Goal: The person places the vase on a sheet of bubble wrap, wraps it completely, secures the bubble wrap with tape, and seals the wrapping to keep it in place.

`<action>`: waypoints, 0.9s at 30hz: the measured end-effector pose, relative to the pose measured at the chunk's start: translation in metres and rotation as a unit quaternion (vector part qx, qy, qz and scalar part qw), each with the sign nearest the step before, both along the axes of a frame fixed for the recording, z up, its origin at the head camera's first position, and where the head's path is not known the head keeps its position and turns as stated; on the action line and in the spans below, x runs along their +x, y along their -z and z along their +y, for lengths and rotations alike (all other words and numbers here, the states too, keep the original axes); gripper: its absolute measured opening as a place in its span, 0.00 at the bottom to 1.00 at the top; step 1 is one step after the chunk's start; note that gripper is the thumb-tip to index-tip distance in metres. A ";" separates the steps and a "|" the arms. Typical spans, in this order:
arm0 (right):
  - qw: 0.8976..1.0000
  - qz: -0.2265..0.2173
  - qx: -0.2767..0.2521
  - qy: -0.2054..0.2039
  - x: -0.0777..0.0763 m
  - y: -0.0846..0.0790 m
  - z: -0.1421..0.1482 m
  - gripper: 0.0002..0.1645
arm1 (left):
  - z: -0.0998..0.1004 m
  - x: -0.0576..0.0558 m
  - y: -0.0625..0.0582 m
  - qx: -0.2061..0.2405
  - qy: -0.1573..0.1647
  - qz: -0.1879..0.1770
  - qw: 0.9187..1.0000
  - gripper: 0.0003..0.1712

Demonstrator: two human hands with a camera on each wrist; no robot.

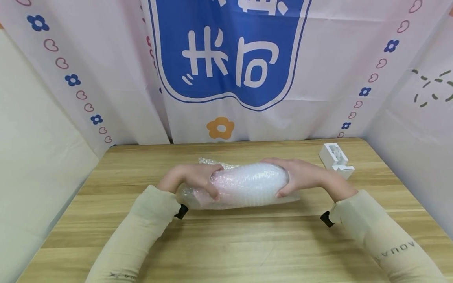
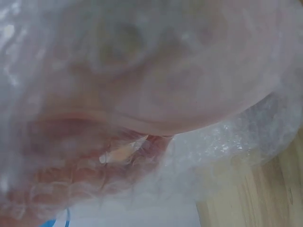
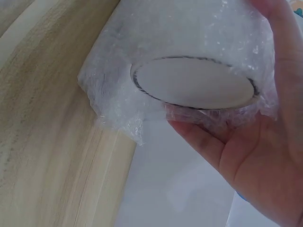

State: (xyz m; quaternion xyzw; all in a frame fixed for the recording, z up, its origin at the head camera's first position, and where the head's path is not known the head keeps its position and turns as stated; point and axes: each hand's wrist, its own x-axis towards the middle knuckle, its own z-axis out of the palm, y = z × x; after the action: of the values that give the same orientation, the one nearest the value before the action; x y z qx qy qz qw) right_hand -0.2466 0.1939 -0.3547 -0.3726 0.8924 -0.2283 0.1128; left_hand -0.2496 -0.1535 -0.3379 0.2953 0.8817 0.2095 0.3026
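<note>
A rounded object wrapped in bubble wrap [image 1: 253, 184] lies sideways across the table, whitish with a pink tint toward the left. My left hand [image 1: 199, 177] grips its left end, thumb in front and fingers behind. Around the right end, my right hand [image 1: 301, 173] curls with thumb and fingers apart. The right wrist view shows an oval white end face [image 3: 194, 82] with a thin dark rim, framed by wrap. Close up in the left wrist view, a blurred pale pink curved surface [image 2: 203, 90] shows through the plastic. The object's exact kind is hidden.
A small white tape-dispenser-like holder [image 1: 333, 155] stands at the back right of the wood-grain table [image 1: 226, 247]. Behind the table hangs a white cloth with a blue printed emblem [image 1: 231, 55]. White panels [image 1: 32, 157] flank both sides.
</note>
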 end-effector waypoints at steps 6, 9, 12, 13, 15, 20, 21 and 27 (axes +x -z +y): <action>1.000 -0.012 0.002 0.001 0.000 -0.003 0.001 0.63 | 0.001 0.000 -0.003 -0.012 0.002 -0.009 1.000 0.63; 1.000 -0.015 0.001 0.001 0.001 -0.003 0.001 0.62 | 0.000 -0.001 -0.003 -0.013 0.001 -0.018 1.000 0.65; 1.000 -0.020 0.000 -0.002 0.002 -0.003 0.000 0.63 | 0.000 0.000 -0.004 -0.023 -0.005 -0.032 0.999 0.68; 1.000 -0.021 0.001 -0.003 0.002 -0.004 0.000 0.63 | -0.001 0.000 -0.004 -0.026 -0.006 -0.035 0.999 0.68; 1.000 -0.022 0.001 -0.006 0.002 -0.004 0.001 0.63 | -0.001 0.000 -0.004 -0.030 -0.007 -0.037 0.999 0.68; 1.000 -0.022 0.003 -0.012 0.000 -0.004 0.001 0.62 | -0.002 -0.001 -0.005 -0.024 -0.006 -0.042 0.999 0.67; 1.000 -0.025 0.003 -0.012 0.000 -0.004 0.001 0.62 | -0.002 -0.001 -0.005 -0.023 -0.007 -0.044 0.999 0.67; 0.999 -0.045 0.006 -0.008 -0.003 -0.005 0.000 0.62 | -0.003 0.001 -0.005 -0.009 -0.026 -0.039 0.999 0.66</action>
State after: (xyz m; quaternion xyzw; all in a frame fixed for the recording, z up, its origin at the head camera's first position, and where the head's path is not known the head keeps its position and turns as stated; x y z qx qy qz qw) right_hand -0.2495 0.1940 -0.3493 -0.3681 0.8849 -0.2384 0.1572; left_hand -0.2488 -0.1570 -0.3333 0.2614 0.8785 0.2206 0.3335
